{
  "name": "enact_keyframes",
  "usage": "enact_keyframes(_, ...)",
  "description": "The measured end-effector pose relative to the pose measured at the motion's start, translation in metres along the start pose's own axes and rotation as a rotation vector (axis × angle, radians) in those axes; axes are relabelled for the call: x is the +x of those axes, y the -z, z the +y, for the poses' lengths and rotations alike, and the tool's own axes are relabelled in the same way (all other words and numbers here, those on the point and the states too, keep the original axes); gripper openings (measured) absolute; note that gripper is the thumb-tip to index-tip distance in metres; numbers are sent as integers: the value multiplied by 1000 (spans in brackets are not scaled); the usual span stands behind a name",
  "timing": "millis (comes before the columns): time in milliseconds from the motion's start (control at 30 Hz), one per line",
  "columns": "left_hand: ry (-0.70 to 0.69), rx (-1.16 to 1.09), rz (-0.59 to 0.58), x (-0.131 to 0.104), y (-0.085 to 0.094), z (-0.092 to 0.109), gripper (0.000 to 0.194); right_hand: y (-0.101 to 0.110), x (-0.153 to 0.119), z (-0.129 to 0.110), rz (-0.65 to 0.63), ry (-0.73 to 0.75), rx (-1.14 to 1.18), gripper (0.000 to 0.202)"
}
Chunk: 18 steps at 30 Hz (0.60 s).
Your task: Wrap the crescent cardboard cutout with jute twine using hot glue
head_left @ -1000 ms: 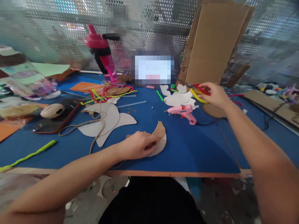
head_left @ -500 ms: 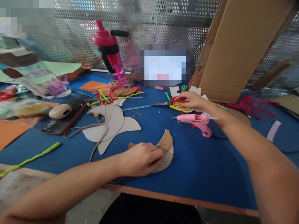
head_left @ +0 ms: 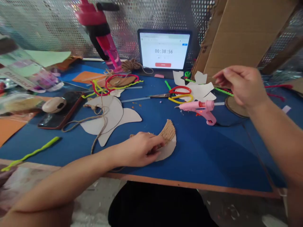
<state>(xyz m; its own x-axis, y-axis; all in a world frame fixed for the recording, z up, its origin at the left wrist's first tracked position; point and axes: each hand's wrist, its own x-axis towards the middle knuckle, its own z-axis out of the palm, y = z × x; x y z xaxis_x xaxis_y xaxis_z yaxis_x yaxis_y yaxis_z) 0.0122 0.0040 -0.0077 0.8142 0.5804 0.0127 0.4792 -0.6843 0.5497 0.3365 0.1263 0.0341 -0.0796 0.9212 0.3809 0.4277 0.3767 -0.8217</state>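
Note:
My left hand (head_left: 142, 149) is closed on a crescent-shaped card piece (head_left: 168, 148) near the table's front edge. Coiled brown twine (head_left: 168, 130) covers the card's upper part; its lower part is bare white. My fingers hide the middle of the piece. My right hand (head_left: 243, 83) is raised at the right with its fingers apart, holding nothing. Below and left of it lies a pink glue gun (head_left: 197, 107) with a clear stick in its back. Scissors (head_left: 181, 94) with red and yellow handles rest behind the glue gun.
White card shapes (head_left: 129, 116) with loose twine (head_left: 103, 121) lie left of centre. Behind stand a pink bottle (head_left: 101, 34), a lit tablet (head_left: 163, 41) and upright cardboard (head_left: 243, 37). A phone (head_left: 63, 110) bears a beige mouse (head_left: 54, 105). A wooden disc (head_left: 234, 105) sits right.
My right hand has let go of the scissors and moved right, its fingers now apart. My left hand stays on the twine-covered piece. The camera view has shifted.

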Motion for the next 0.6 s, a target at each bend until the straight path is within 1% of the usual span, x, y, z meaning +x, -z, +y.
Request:
enact_keyframes(67,28,-60,-18,-1,5,2,15,5,-25,5,76,-18,29,29)
enact_keyframes(100,31,-82,-19,-1,7,3,19,6,-37,8,80,-33,31,30)
enact_keyframes(167,16,-95,-13,-2,11,5,25,7,-58,14,32,-69,13,34)
enact_keyframes(267,-10,-45,-19,-1,15,6,30,6,-79,20,-120,-112,-36,45)
enact_keyframes(333,-15,6,-26,0,16,6,29,4,-85,21,-213,-125,-76,50)
enact_keyframes(400,-24,45,-33,0,17,4,28,1,-86,20,-277,-134,-109,49)
enact_keyframes(500,-43,56,-15,1,17,1,22,-4,-83,21,-337,-113,-222,50)
enact_keyframes(600,-41,42,32,3,16,-4,13,-8,-80,22,-354,-42,-432,47)
